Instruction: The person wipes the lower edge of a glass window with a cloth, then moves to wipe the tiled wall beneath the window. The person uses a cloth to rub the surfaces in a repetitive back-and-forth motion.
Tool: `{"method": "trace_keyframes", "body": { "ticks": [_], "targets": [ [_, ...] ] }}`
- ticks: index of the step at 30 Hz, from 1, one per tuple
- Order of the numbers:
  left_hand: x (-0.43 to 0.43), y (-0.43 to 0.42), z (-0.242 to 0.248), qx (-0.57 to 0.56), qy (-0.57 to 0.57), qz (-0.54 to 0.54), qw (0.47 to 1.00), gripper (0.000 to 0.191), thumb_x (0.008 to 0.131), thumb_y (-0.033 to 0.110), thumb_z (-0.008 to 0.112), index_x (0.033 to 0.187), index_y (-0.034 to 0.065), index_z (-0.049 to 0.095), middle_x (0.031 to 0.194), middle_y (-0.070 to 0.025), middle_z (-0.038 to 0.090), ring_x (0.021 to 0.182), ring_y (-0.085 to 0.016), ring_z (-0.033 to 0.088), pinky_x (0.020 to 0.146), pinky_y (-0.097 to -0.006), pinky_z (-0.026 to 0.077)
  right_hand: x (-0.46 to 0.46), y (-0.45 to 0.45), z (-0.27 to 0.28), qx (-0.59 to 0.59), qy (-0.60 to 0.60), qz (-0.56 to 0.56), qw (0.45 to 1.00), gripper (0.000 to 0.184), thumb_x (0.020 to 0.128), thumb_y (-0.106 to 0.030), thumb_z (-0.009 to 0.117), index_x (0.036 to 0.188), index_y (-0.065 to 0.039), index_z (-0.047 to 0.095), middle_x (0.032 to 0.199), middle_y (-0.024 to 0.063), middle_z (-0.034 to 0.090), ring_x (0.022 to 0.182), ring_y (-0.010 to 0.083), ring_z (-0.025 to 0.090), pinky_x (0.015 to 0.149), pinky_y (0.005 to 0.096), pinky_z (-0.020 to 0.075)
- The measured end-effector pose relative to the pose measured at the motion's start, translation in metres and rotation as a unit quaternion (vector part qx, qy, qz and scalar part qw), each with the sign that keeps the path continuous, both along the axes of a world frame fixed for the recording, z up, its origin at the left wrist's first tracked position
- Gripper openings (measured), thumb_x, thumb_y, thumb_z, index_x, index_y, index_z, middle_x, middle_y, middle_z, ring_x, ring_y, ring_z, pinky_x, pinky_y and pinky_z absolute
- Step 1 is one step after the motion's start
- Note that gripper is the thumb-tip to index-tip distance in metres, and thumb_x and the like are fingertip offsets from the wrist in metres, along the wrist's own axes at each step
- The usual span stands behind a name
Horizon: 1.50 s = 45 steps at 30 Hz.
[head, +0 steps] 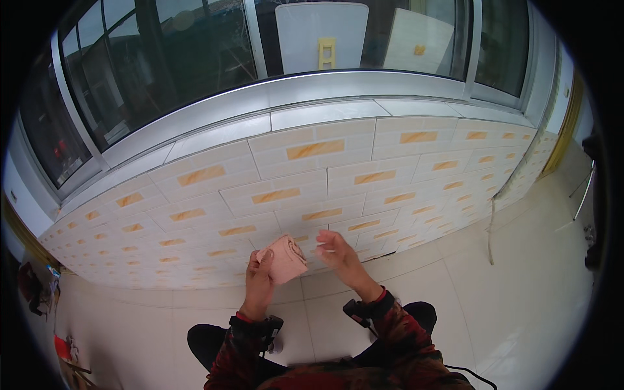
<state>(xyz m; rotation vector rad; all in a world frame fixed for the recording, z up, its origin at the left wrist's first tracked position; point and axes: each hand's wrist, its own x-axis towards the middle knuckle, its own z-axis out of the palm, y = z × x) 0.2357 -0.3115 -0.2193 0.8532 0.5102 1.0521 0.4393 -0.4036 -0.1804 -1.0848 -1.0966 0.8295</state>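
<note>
A folded pink cloth point(285, 263) is held up in front of me. My left hand point(261, 278) grips it at its left edge, with the thumb over the near face. The cloth's folded layers show along its upper right side. To the right of the cloth, and apart from it, my right hand point(341, 258) is raised with its fingers loosely curled and separated. Nothing shows between those fingers. Each wrist carries a strapped black device, the left one point(273, 331) and the right one point(357, 313).
Before me rises a tiled wall point(312, 185) under a white tiled sill point(321, 113) and a metal-framed sliding window point(273, 87). Pale tiles cover the floor point(414, 292). A thin cord point(491, 234) hangs down the wall at right. Dark furniture point(592, 195) with metal legs stands far right.
</note>
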Motion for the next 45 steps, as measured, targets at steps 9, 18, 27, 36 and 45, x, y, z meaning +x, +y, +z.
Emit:
{"method": "trace_keyframes", "body": {
  "ticks": [9, 18, 27, 36, 45],
  "targets": [
    [0.018, -0.024, 0.026, 0.030, 0.002, -0.003, 1.000, 0.021, 0.103, 0.024, 0.060, 0.111, 0.0057, 0.056, 0.110, -0.0058, 0.067, 0.099, -0.010, 0.062, 0.087, -0.0270, 0.052, -0.052, 0.010, -0.029, -0.039, 0.214, 0.046, 0.975, 0.045, 0.098, -0.024, 0.069, 0.134, -0.001, 0.056, 0.119, 0.0014, 0.065, 0.109, 0.0080, 0.058, 0.096, 0.0258, 0.0481],
    [0.020, -0.022, 0.019, 0.095, 0.038, 0.027, 0.994, 0.024, 0.105, 0.029, 0.057, 0.110, 0.0049, 0.055, 0.100, -0.0015, 0.065, 0.087, -0.006, 0.057, 0.076, -0.0223, 0.050, -0.059, 0.006, -0.016, -0.005, 0.154, 0.007, 0.988, 0.036, 0.096, -0.017, 0.070, 0.126, 0.000, 0.059, 0.111, 0.0022, 0.066, 0.100, 0.0080, 0.060, 0.085, 0.0262, 0.0514],
    [0.029, -0.033, 0.012, 0.302, 0.200, 0.101, 0.927, 0.039, 0.106, 0.013, 0.050, 0.141, 0.0007, 0.039, 0.119, -0.0117, 0.059, 0.106, -0.017, 0.058, 0.092, -0.0292, 0.049, -0.072, -0.017, -0.001, 0.174, -0.292, -0.185, 0.922, 0.043, 0.088, -0.008, 0.068, 0.129, 0.000, 0.054, 0.111, 0.0170, 0.059, 0.096, 0.0318, 0.063, 0.080, 0.0365, 0.0531],
    [0.016, -0.039, 0.022, 0.208, 0.089, 0.022, 0.974, 0.060, 0.101, 0.010, 0.057, 0.152, 0.0028, 0.026, 0.128, -0.0103, 0.056, 0.115, -0.016, 0.056, 0.098, -0.0337, 0.048, -0.046, 0.003, -0.012, 0.052, 0.127, -0.022, 0.990, 0.028, 0.098, -0.011, 0.063, 0.123, 0.001, 0.059, 0.109, 0.0028, 0.066, 0.098, 0.0076, 0.059, 0.083, 0.0246, 0.0500],
    [0.022, -0.021, 0.014, 0.012, 0.042, 0.050, 0.998, 0.040, 0.108, 0.034, 0.044, 0.120, -0.0022, 0.058, 0.100, -0.0082, 0.067, 0.083, -0.013, 0.063, 0.072, -0.0273, 0.052, -0.054, 0.006, -0.022, 0.065, -0.002, 0.036, 0.997, 0.046, 0.104, -0.024, 0.056, 0.142, 0.000, 0.048, 0.134, 0.0069, 0.057, 0.120, 0.0122, 0.052, 0.103, 0.0307, 0.0424]
  ]
}}
